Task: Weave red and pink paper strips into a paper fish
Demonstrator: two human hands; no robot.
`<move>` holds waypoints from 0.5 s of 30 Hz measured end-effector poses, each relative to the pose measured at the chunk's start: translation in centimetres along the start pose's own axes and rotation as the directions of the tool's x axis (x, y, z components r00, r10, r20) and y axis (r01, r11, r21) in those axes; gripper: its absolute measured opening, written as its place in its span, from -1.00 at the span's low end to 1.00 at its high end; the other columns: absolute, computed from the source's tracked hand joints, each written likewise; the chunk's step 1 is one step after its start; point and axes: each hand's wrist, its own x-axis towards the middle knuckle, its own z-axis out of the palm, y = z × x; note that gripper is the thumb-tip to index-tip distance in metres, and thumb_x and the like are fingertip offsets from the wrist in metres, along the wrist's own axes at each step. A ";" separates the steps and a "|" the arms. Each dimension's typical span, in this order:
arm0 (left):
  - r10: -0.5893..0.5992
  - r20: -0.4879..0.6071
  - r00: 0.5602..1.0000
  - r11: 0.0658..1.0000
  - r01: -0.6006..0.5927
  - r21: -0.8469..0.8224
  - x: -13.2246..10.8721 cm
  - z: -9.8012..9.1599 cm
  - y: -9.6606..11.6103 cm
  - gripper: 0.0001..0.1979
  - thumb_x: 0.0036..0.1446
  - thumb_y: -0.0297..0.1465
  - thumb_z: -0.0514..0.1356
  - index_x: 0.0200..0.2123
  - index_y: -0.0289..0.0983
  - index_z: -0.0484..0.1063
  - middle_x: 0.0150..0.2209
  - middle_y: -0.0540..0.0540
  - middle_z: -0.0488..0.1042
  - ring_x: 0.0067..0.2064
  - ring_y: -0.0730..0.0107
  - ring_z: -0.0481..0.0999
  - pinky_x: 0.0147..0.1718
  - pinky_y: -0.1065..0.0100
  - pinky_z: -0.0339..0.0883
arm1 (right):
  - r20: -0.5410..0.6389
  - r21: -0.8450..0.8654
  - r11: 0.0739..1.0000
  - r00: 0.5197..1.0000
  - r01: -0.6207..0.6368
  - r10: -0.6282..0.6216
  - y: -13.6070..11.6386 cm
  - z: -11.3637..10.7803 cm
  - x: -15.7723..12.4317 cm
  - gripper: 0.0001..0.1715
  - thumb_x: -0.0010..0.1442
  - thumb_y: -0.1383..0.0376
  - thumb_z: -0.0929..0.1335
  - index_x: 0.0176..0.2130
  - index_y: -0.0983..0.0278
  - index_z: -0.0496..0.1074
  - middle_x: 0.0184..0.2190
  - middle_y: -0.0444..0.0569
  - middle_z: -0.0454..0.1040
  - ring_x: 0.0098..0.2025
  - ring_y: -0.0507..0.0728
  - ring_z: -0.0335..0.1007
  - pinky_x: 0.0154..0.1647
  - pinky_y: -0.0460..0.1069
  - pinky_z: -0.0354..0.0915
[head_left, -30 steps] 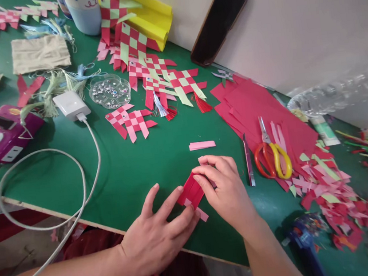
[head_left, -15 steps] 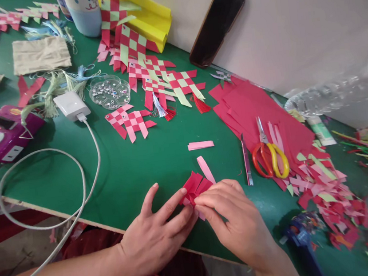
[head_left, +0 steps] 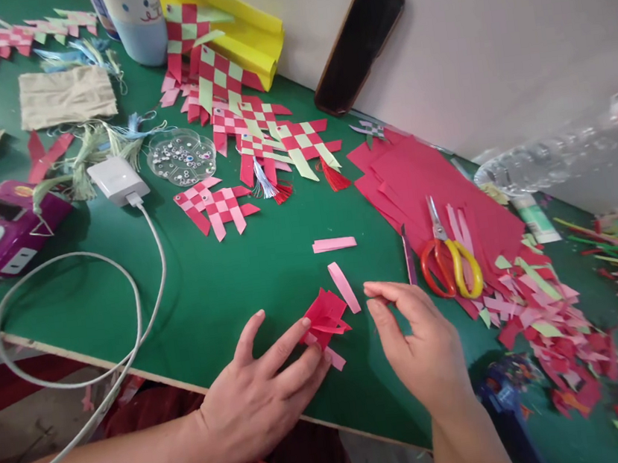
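My left hand [head_left: 273,375] lies over a red paper piece [head_left: 326,316] with slit, lifted strips, its fingertips holding the near left edge against the table. The upper fingers are spread; the thumb is hidden. A pink strip end [head_left: 336,359] sticks out below the red piece. Right of it, apart from the paper, my right hand [head_left: 414,331] hovers with curled fingers, a small gap between thumb and index finger, and nothing visible between them. A loose pink paper strip [head_left: 344,287] lies between the hands, and a folded pink strip [head_left: 334,244] lies farther back.
Scissors [head_left: 450,255] and a slim purple cutter [head_left: 408,255] lie by red paper sheets [head_left: 420,173]. Paper scraps [head_left: 552,329] and a blue glue gun [head_left: 504,403] are at right. Woven paper fish [head_left: 224,208], googly eyes [head_left: 181,157] and a white cable [head_left: 137,298] are left.
My right hand has let go of the red paper piece and moved right. The paper's strips now stand more open. My left hand has stayed on it.
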 end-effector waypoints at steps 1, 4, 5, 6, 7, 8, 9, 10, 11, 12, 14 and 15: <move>0.000 -0.005 1.000 1.000 0.000 0.005 0.0 0.0 0.0 -0.57 0.36 -0.28 0.01 0.27 -0.03 0.24 0.33 0.03 0.13 0.41 0.07 -0.15 0.31 -0.30 -0.55 | -0.007 -0.044 0.999 1.000 -0.005 0.005 0.4 0.2 0.0 -0.82 0.32 0.28 0.32 -0.07 0.19 0.42 -0.19 -0.03 0.53 -0.14 0.13 0.45 -0.07 0.07 0.37; 0.005 -0.011 1.000 1.000 -0.005 0.011 0.0 0.0 0.0 -0.57 0.35 -0.28 0.02 0.26 -0.02 0.25 0.33 0.04 0.12 0.41 0.06 -0.15 0.30 -0.31 -0.53 | 0.015 -0.095 0.995 1.000 -0.013 0.015 0.8 0.5 0.0 -0.79 0.30 0.23 0.34 -0.06 0.20 0.42 -0.20 0.00 0.51 -0.12 0.18 0.43 -0.06 0.13 0.37; 0.005 -0.011 1.000 1.000 -0.005 0.012 0.0 0.0 0.0 -0.57 0.35 -0.28 0.02 0.26 -0.01 0.26 0.33 0.04 0.12 0.41 0.06 -0.14 0.31 -0.31 -0.53 | 0.016 -0.080 0.997 1.000 -0.004 0.005 0.7 0.6 0.0 -0.79 0.30 0.25 0.34 -0.05 0.20 0.42 -0.18 0.01 0.50 -0.10 0.18 0.42 -0.04 0.14 0.37; 0.005 -0.012 1.000 1.000 -0.005 0.015 0.0 0.0 0.0 -0.58 0.34 -0.27 0.03 0.25 0.00 0.27 0.32 0.04 0.14 0.41 0.06 -0.14 0.31 -0.30 -0.52 | 0.021 -0.053 0.998 1.000 0.020 -0.019 0.5 0.6 0.0 -0.78 0.30 0.29 0.32 -0.03 0.18 0.41 -0.15 0.02 0.48 -0.06 0.19 0.40 -0.01 0.15 0.35; 0.005 -0.014 1.000 1.000 -0.005 0.019 0.0 0.0 0.0 -0.58 0.34 -0.26 0.04 0.24 0.00 0.27 0.31 0.04 0.15 0.41 0.06 -0.14 0.31 -0.30 -0.51 | 0.039 -0.022 0.998 0.998 0.057 -0.056 0.1 0.5 0.0 -0.74 0.30 0.34 0.31 -0.01 0.16 0.40 -0.10 0.03 0.46 -0.01 0.20 0.37 0.02 0.17 0.34; 0.004 -0.015 1.000 1.000 -0.004 0.021 0.0 0.0 0.0 -0.58 0.34 -0.26 0.04 0.24 0.00 0.28 0.31 0.03 0.17 0.41 0.07 -0.14 0.31 -0.30 -0.50 | 0.079 0.009 0.995 0.992 0.099 -0.100 -0.2 0.4 0.1 -0.68 0.28 0.39 0.29 0.02 0.14 0.40 -0.04 0.04 0.43 0.05 0.21 0.33 0.06 0.19 0.31; 0.005 -0.012 1.000 1.000 -0.005 0.022 0.0 -0.1 0.0 -0.59 0.34 -0.25 0.04 0.23 -0.01 0.29 0.30 0.02 0.18 0.41 0.07 -0.14 0.31 -0.30 -0.51 | 0.136 0.036 0.990 0.981 0.138 -0.142 -0.6 0.4 0.2 -0.61 0.26 0.43 0.28 0.04 0.12 0.39 0.03 0.05 0.39 0.10 0.22 0.28 0.10 0.22 0.29; 0.007 -0.005 1.000 1.000 -0.007 0.019 0.0 -0.1 0.0 -0.59 0.35 -0.25 0.03 0.23 -0.02 0.29 0.29 0.01 0.19 0.41 0.07 -0.14 0.31 -0.30 -0.52 | 0.195 0.051 0.984 0.965 0.170 -0.177 -0.9 0.3 0.3 -0.56 0.23 0.46 0.28 0.05 0.11 0.39 0.09 0.04 0.35 0.15 0.24 0.23 0.13 0.24 0.27; 0.009 0.004 1.000 1.000 -0.009 0.014 0.0 -0.1 -0.1 -0.59 0.35 -0.25 0.02 0.24 -0.04 0.29 0.28 0.00 0.20 0.40 0.07 -0.14 0.31 -0.30 -0.54 | 0.239 0.053 0.981 0.951 0.189 -0.196 -1.1 0.4 0.3 -0.53 0.20 0.48 0.28 0.04 0.10 0.39 0.14 0.03 0.32 0.18 0.25 0.19 0.15 0.26 0.25; 0.011 0.013 1.000 1.000 -0.011 0.008 0.0 -0.2 -0.1 -0.59 0.36 -0.25 0.01 0.24 -0.05 0.28 0.28 0.00 0.21 0.40 0.08 -0.13 0.30 -0.30 -0.56 | 0.264 0.044 0.979 0.943 0.197 -0.201 -1.3 0.4 0.4 -0.53 0.18 0.49 0.29 0.02 0.10 0.41 0.16 0.03 0.30 0.20 0.27 0.17 0.15 0.27 0.25; 0.015 0.020 1.000 1.000 -0.015 0.000 0.0 -0.2 -0.1 -0.59 0.37 -0.25 0.00 0.25 -0.06 0.28 0.27 -0.01 0.22 0.40 0.08 -0.12 0.30 -0.30 -0.57 | 0.253 0.028 0.981 0.948 0.190 -0.191 -1.4 0.7 0.6 -0.61 0.17 0.47 0.31 -0.05 0.11 0.44 0.15 0.02 0.33 0.19 0.29 0.17 0.14 0.29 0.25; 0.015 0.018 1.000 1.000 -0.015 -0.001 0.1 -0.3 -0.1 -0.59 0.37 -0.25 0.00 0.24 -0.05 0.28 0.27 -0.01 0.22 0.40 0.07 -0.13 0.30 -0.30 -0.57 | 0.228 0.024 0.983 0.957 0.181 -0.182 -1.3 0.9 0.6 -0.66 0.18 0.45 0.31 -0.09 0.11 0.46 0.13 0.02 0.35 0.18 0.28 0.19 0.13 0.28 0.26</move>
